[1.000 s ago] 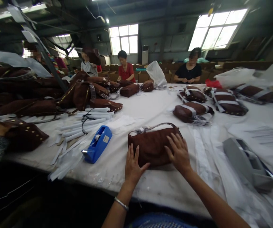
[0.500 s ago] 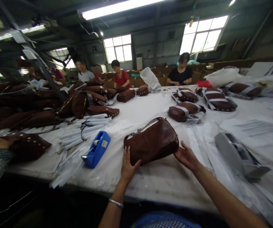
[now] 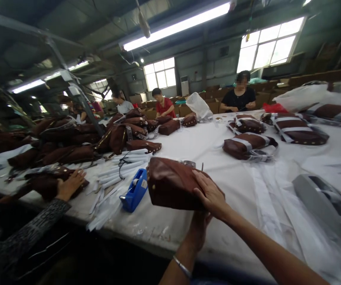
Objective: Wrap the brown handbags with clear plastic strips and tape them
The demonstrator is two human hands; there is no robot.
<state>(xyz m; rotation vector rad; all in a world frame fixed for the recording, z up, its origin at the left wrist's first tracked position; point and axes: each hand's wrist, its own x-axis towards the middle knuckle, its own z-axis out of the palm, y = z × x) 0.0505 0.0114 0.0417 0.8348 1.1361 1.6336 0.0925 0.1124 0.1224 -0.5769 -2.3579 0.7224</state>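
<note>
A dark brown handbag (image 3: 173, 184) with brass studs along its end is tilted over the front of the table. My right hand (image 3: 212, 194) lies flat against its side, fingers stretched out. Beneath the bag is my left hand (image 3: 201, 227), a silver bangle on the wrist; it holds the bag from below, most of its fingers hidden. Just left of the bag stands a blue tape dispenser (image 3: 134, 190). White paper strips (image 3: 119, 172) lie beyond it in a loose pile.
Brown bags (image 3: 113, 138) are heaped at the left. Several strapped bags (image 3: 249, 144) lie at the back right, with a grey tape dispenser (image 3: 321, 202) nearer. A co-worker's hand (image 3: 71, 184) rests on a bag at the left. Other people sit across the table.
The bag has been turned, bringing its studded end to the left. My right hand has moved onto its side and my left hand underneath. The view has swung left; the co-worker's hand reaches further in.
</note>
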